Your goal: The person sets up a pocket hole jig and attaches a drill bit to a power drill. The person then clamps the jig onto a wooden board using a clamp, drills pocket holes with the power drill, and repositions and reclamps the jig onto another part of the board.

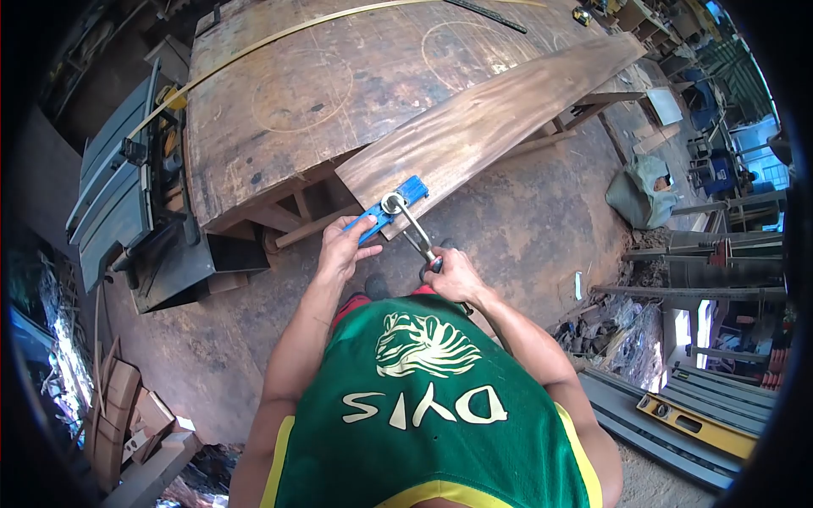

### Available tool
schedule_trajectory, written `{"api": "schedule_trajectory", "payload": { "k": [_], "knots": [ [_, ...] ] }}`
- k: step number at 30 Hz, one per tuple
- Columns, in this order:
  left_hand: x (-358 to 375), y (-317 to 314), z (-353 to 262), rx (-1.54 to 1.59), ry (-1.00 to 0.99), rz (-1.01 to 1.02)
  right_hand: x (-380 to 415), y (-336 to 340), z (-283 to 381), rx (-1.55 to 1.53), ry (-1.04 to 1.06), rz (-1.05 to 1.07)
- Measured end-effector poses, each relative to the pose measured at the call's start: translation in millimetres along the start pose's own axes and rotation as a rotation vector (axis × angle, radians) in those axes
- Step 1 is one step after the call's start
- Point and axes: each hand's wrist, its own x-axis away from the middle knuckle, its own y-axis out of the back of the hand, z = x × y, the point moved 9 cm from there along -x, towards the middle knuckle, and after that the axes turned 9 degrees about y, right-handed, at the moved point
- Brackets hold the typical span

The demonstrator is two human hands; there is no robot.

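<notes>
A long brown board (483, 127) lies slantwise on the worktable, its near end sticking out past the table edge toward me. Across that near end sits a blue tool (412, 191) with a round metal part, and a metal clamp (415, 224) reaches from it toward my body. My left hand (341, 245) grips the blue tool's left end, thumb on top. The clamp's handle end is in my right hand (453, 275), fingers wrapped round it, just in front of my green shirt.
The worn wooden worktable (246, 144) carries a long thin strip (279, 35). A table saw (118, 186) stands at left. At right are a sack (641, 190) and a yellow level (699, 423). Wood offcuts (157, 440) lie at lower left.
</notes>
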Motion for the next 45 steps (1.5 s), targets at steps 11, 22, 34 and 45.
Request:
{"api": "schedule_trajectory", "payload": {
  "k": [11,22,34,45],
  "knots": [
    [-2.9,0.3,-0.9,0.005,-0.02,-0.027,8.3,-11.1,11.4,-0.075,0.017,0.045],
    [-12.1,5.2,9.2,0.053,0.047,0.032,13.1,-7.0,12.0,-0.04,-0.023,0.009],
    [-6.8,-1.4,5.8,0.12,0.067,0.077,-5.3,-20.2,-6.2,-0.023,0.024,-0.032],
    [-10.5,-0.6,7.1,0.137,0.015,0.045,-0.9,-24.3,-10.8,-0.047,-0.119,-0.047]
  ]
}}
